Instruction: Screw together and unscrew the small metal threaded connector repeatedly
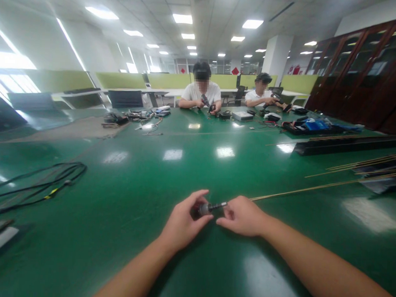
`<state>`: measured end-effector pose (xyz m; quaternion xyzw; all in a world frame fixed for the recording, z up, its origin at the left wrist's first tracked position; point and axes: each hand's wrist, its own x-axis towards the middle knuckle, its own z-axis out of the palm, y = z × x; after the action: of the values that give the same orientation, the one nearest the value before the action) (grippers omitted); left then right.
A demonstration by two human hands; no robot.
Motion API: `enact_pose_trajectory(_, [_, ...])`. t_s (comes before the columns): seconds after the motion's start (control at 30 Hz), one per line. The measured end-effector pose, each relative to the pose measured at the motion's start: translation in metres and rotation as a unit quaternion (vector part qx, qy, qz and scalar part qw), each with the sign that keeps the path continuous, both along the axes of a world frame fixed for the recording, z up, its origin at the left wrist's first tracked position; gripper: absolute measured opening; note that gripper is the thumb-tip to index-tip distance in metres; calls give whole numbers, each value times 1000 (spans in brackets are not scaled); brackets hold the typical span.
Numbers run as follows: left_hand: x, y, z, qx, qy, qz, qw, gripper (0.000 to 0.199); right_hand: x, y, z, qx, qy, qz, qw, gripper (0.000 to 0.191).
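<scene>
Near the middle of the green table, my left hand is curled round a small dark and grey cylindrical tool, thumb and fingers on its two sides. A thin shaft with a pale tip points right from the tool. My right hand is at that tip, its fingers bent and the thumb a little apart; whether it grips the tip cannot be made out. Thin brass-coloured rods reach right from behind my right hand.
Black cables lie at the left. Dark metal channels and more rods are at the right. Across the table two people hold tools, with electronics before them. A blue item lies at the back right.
</scene>
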<state>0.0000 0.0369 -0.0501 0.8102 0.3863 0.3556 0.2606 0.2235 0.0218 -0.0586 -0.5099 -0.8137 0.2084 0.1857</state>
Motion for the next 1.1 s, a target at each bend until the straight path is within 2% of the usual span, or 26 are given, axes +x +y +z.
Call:
enact_pose_trajectory(0.13, [2, -3, 2, 5, 15, -4, 1000, 27, 2, -4, 5, -23, 43, -7, 999, 23])
enact_pose_trajectory(0.23, [1, -5, 6, 15, 18, -34, 999, 21, 2, -11, 8, 9, 66, -16, 998, 12])
enact_pose_trajectory(0.37, [-2, -7, 10, 14, 23, -74, 997, 21, 0, -19, 12, 58, 71, -28, 995, 20])
enact_pose_trajectory(0.53, [0, -10, 10, 9, 16, -76, 997, 23, -2, -23, 12, 101, 72, -5, 992, 23])
enact_pose_trajectory(0.77, [4, -11, 8, 19, 7, -96, 995, 21, -3, -17, 5, 99, 108, 12, 989, 22])
enact_pose_trajectory(1.1, [3, -10, 8, 59, -5, -53, 997, 20, -7, -16, 3, 95, 153, 17, 984, 20])
